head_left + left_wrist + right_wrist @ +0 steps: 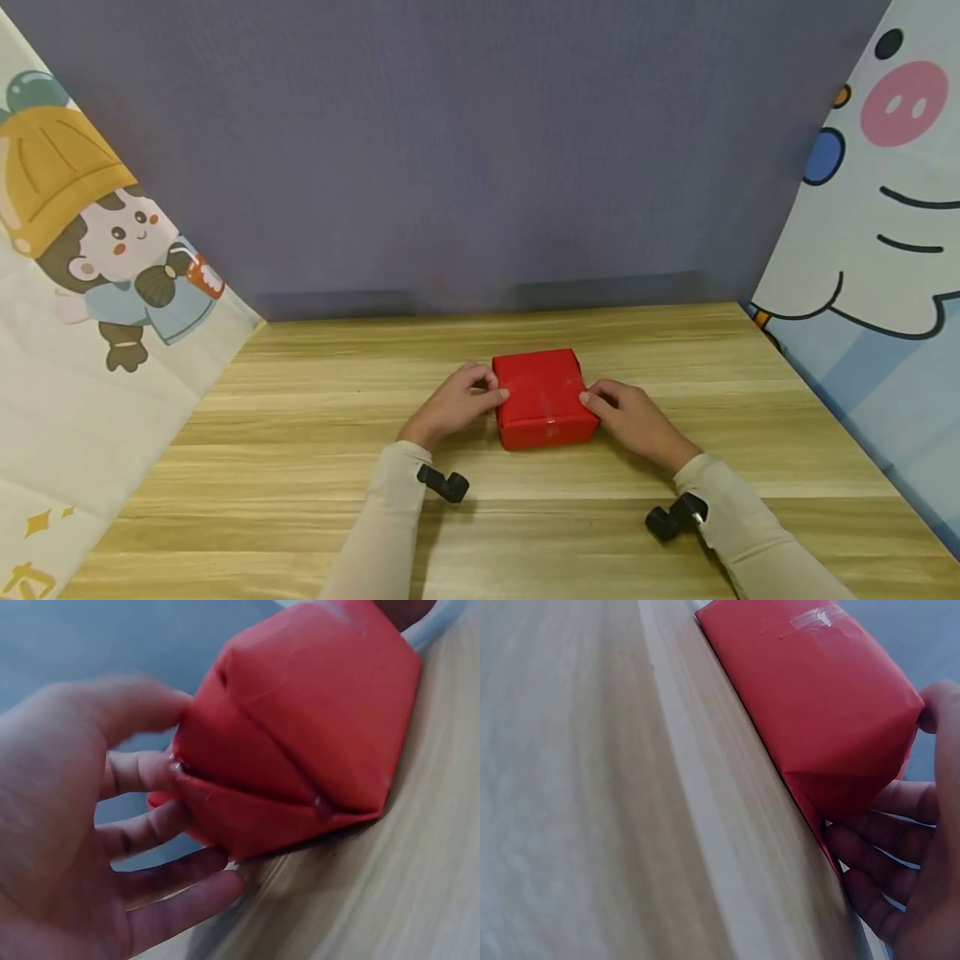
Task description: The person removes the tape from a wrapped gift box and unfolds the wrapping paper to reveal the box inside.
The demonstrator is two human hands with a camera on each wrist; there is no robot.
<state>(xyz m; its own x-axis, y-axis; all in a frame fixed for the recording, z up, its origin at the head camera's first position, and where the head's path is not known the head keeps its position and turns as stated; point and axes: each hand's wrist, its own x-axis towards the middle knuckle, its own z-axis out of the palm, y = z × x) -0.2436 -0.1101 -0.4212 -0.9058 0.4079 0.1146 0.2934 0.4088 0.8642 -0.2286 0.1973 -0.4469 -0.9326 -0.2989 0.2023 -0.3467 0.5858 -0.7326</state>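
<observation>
A box wrapped in red paper [542, 392] lies on the wooden table, with clear tape on its top and near side. My left hand [457, 402] holds its left end, the thumb on the top edge and fingers against the end. There, the left wrist view shows folded paper [247, 810] with a slit between the folds. At the other end my right hand [633, 417] grips the box, its thumb on the upper edge. In the right wrist view a paper flap [821, 832] sticks out low at that end, beside the fingers [870, 855].
The wood-grain table [300, 467] runs back to a grey-blue panel [480, 150]. Cartoon-printed cloths hang on the left [45, 367] and right [840, 250]. A small black camera mount [444, 483] sits on the left wrist, another [677, 517] on the right.
</observation>
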